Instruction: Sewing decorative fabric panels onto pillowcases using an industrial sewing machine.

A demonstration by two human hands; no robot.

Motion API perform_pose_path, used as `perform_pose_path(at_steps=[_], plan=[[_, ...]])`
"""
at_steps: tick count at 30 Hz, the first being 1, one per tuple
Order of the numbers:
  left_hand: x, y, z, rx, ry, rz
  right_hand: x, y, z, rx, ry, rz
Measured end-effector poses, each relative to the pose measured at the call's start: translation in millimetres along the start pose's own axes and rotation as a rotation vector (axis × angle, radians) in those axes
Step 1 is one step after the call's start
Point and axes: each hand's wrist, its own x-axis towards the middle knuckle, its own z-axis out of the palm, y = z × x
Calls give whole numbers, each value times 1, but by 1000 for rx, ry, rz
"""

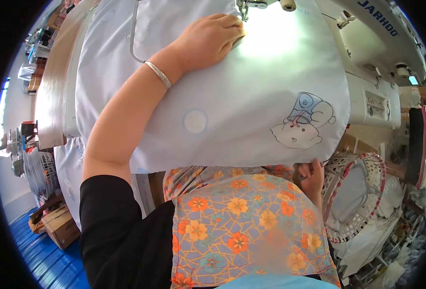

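Note:
A large white fabric (232,115) with a printed cartoon bear and blue circles covers the sewing machine's bed. My left hand (208,41) rests on it, just left of the presser foot (243,9). Its fingers are bent and close together; a small dark, shiny piece shows beneath the fingertips, its kind unclear. A pale cord or piping (133,33) curves over the cloth by my left wrist. At the fabric's near right edge, my right hand (311,177) is closed, fingertips on the hem; the cloth covers part of it.
The sewing machine (374,29) stands at the right, its lamp lighting the cloth. A lace-like basket (355,197) with a red-and-white rim sits right of my lap. On the left are a wooden box (61,226), a white plastic basket (46,166) and blue flooring (54,262).

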Motion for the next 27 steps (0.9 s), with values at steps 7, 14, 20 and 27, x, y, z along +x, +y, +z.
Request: perform_pose_path(at_steps=[7, 14, 20, 27], plan=[[7, -13, 7, -24, 52, -34, -12, 10, 75, -212, 1, -21], [-2, -14, 5, -49, 6, -29, -10, -9, 103, -247, 316, -298], [3, -13, 6, -22, -19, -73, 3, -18, 109, -698, 181, -556], [1, -9, 0, 20, -51, -63, 49, -89, 122, -1301, 212, -605]])
